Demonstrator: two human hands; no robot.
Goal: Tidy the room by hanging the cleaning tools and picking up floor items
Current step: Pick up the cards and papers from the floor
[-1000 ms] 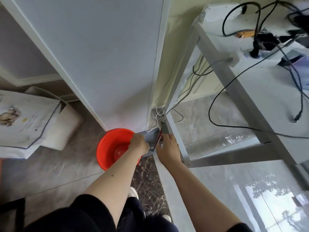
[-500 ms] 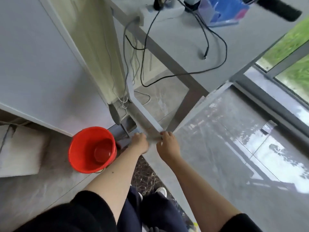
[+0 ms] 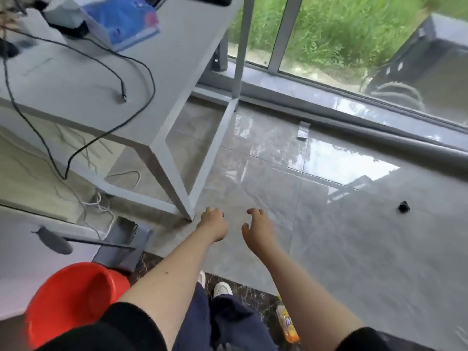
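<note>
Tiled floor (image 3: pixel 329 236), left hand (image 3: pixel 212 225) empty

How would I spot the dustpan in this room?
Start at the grey metal-framed table and drop to the floor left of its near leg. The grey plastic dustpan lies there, just beyond the red plastic bucket; its comb-like teeth set it apart.

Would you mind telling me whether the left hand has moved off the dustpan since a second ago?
Yes. The left hand has left the dustpan and now hovers empty past the table leg.
</note>
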